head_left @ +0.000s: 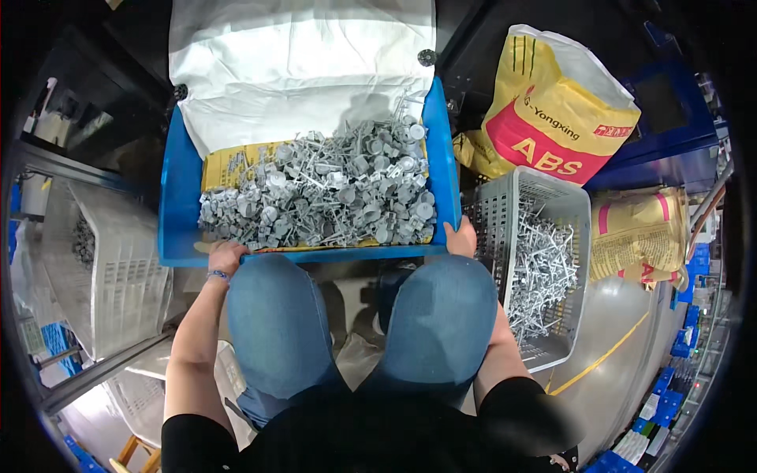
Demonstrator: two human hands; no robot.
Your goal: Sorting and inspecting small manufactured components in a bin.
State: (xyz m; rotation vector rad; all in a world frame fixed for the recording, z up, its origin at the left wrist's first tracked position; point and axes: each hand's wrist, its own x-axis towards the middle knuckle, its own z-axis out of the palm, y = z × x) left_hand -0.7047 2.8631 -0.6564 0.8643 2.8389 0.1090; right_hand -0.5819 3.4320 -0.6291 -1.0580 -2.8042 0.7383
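Your black shirt [355,433] is filling the lower edge, and your denim knees [276,323] are rising just beside the near rim of the blue tray [445,158]. That tray is lying straight ahead, carrying a heap of small grey parts [331,197], with a white sheet [307,71] covering its far side. You are probably doing best by supporting both near corners evenly, since loose parts are sitting close to the front and could be spilling if it tilts. Your left hand [226,258] is holding the rim near the left corner; your right hand [461,234] is gripping the near right corner, thumb showing, other fingers partly hiding, so how tightly you cannot tell. Beside it, a grey crate [582,236] is holding thin pieces [544,268].
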